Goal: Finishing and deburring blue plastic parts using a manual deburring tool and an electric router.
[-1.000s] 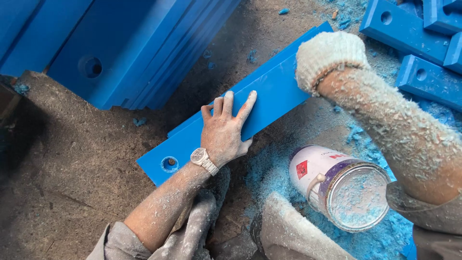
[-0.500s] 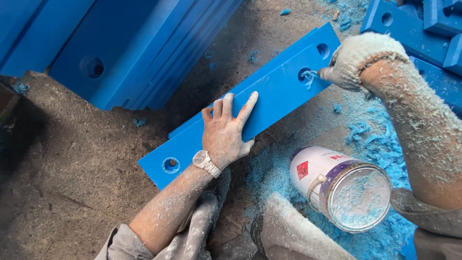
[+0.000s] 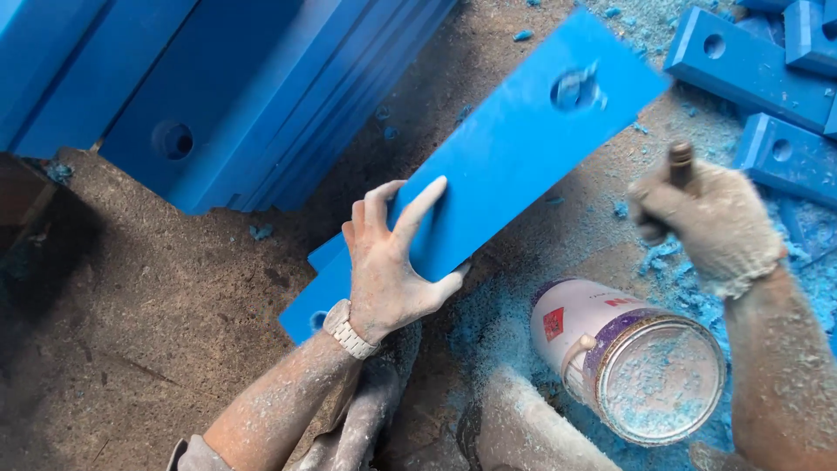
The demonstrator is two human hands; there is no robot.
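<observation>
Head view, so we're looking straight down at our own two hands. Our left hand [image 3: 384, 270] is spread flat on one long blue plastic bar [image 3: 488, 166]: fingers [image 3: 417, 209] open and splayed across its face, thumb hooked round the lower edge, so it's pressing and steadying rather than clamping. That bar runs diagonally from lower left to upper right, and its far end looks tilted up and a bit blurred. We can count one round hole [image 3: 575, 87] near that upper end; the lower end is mostly tucked behind our wrist, where there's a pale wristwatch [image 3: 349, 330].

Our right hand [image 3: 702, 222] wears a dusty knit glove and is closed tight round one dark tool handle [image 3: 678, 170], with only the stubby top poking out above the fist. It sits just off the bar's right side, not touching it.

Between the two arms, one tin can [image 3: 632, 358] lies on its side, mouth toward us, full of blue shavings. More blue shavings [image 3: 497, 323] cover the dirt floor [image 3: 148, 323] around it. Top right we count at least three more blue blocks [image 3: 750, 61], each with a hole. Top left, one leaning stack of blue slabs [image 3: 235, 96], exact number hard to tell.
</observation>
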